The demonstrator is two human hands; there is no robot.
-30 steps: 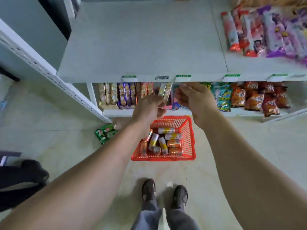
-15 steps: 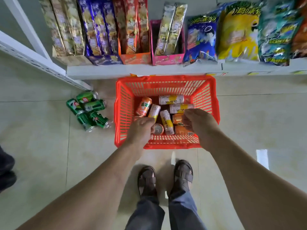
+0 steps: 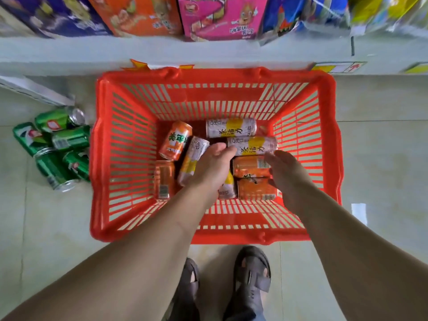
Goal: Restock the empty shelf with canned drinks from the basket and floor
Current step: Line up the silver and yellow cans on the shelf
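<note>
While both arms are reached down into it, the scene is set out as follows.

Basket: a red slatted basket [image 3: 129,158] is stood on the floor tiles, its far rim just beside the lowest shelf edge [image 3: 208,52].
Cans in basket: orange cans [image 3: 175,140] and white-and-yellow cans [image 3: 231,127] are laid on their sides across the basket bottom, crowded toward its middle and near wall.
Left hand: the left hand [image 3: 214,165] is lowered over a white-and-yellow can near the basket's middle; the fingers are loosely spread, and whether anything is gripped cannot be told.
Right hand: the right hand [image 3: 286,172] is held open, fingers apart, over two orange cans by the basket's right wall; no can is clamped.
Floor cans: green cans [image 3: 58,147] are piled on the floor just beside the basket's left wall.
Shelf: snack boxes [image 3: 217,17] are stood along it.
Feet: dark sandals [image 3: 252,274] are seen at the basket's near rim.
</note>
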